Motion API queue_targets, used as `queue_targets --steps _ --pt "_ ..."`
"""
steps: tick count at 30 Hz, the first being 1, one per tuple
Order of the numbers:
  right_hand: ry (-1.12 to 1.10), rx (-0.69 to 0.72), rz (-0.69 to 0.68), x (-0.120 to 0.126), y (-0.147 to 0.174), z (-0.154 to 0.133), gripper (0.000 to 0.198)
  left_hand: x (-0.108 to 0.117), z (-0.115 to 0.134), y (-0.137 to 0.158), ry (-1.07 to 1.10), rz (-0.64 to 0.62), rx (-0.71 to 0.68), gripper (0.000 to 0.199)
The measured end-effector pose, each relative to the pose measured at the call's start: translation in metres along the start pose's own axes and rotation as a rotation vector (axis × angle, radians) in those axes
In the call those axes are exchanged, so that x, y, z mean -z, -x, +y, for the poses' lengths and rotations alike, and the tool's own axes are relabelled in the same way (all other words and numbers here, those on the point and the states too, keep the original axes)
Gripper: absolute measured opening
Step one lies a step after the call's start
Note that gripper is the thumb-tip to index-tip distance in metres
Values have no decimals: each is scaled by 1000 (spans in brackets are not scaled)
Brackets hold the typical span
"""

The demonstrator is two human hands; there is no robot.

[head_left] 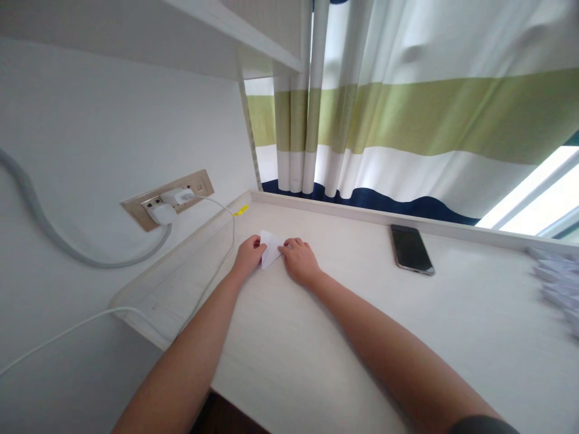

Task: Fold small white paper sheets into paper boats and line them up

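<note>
Both my hands are out at the far left part of the desk [316, 337], close to its back edge, working a small folded piece of white paper [270, 248] that lies flat on the pale wood surface. My left hand [248, 255] is curled loosely, fingers bent down, with the fingertips pressing on the paper's left side. My right hand [299, 259] is also half closed, its fingertips [286, 246] resting on the paper's right edge; neither hand has lifted it, both just pin it against the desk. The paper looks folded to a roughly triangular shape, though it is small and partly covered, so I cannot be sure of the fold.

Along the left edge of the desk a thin white cable [226, 241] runs up to a white charger plug [177, 195] in a wall socket panel [199, 181]; a thicker grey cable [54, 241] hangs from a second plug [159, 213] there. A dark smartphone [411, 248] lies face up near the back edge, well to the right of my hands. At the far right edge sits a blurred stack of white paper pieces [558, 283]. Behind the desk hangs a curtain [407, 120] striped white, green and navy.
</note>
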State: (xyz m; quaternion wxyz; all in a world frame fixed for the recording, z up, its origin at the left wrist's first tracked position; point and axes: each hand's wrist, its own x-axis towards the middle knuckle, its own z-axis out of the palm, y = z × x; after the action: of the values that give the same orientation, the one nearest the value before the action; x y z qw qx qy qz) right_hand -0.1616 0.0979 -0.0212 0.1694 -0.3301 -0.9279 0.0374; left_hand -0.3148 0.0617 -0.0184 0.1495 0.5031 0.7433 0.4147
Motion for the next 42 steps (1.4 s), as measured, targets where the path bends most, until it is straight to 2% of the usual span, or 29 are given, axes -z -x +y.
queue_targets --steps 4,8,11,14,16,18,20,24,27,30,34,38,42 --pt "23 1 14 4 3 -4 30 9 5 2 183 95 -20 17" --pt "-42 -28 64 6 6 -4 27 22 21 10 389 184 -1 27" --pt "-256 -135 210 13 4 1 29 27 39 17 505 187 0 34" --pt "-672 -306 335 31 4 11 25 25 61 23 585 96 -26 36" --pt "-964 -386 322 47 10 22 30 16 76 26 578 8 -60 36" --pt "-1100 -392 343 65 26 38 26 0 91 30 544 -73 -107 36" --pt "-1131 -431 392 81 51 57 20 -22 107 35 507 -111 -158 34" --pt "-1112 -556 466 109 117 91 21 -73 141 56 492 -226 -275 25" --pt "-1148 -628 537 129 166 106 19 -107 167 79 555 -314 -302 23" --pt "-1184 -705 542 143 208 111 19 -129 187 104 598 -333 -318 24" --pt "-1168 -754 566 150 250 111 18 -144 196 136 704 -439 -272 29" --pt "-1136 -759 618 145 276 105 18 -147 190 163 774 -608 -170 31" --pt "-1105 -757 667 136 287 93 16 -141 181 182 786 -627 -139 30"
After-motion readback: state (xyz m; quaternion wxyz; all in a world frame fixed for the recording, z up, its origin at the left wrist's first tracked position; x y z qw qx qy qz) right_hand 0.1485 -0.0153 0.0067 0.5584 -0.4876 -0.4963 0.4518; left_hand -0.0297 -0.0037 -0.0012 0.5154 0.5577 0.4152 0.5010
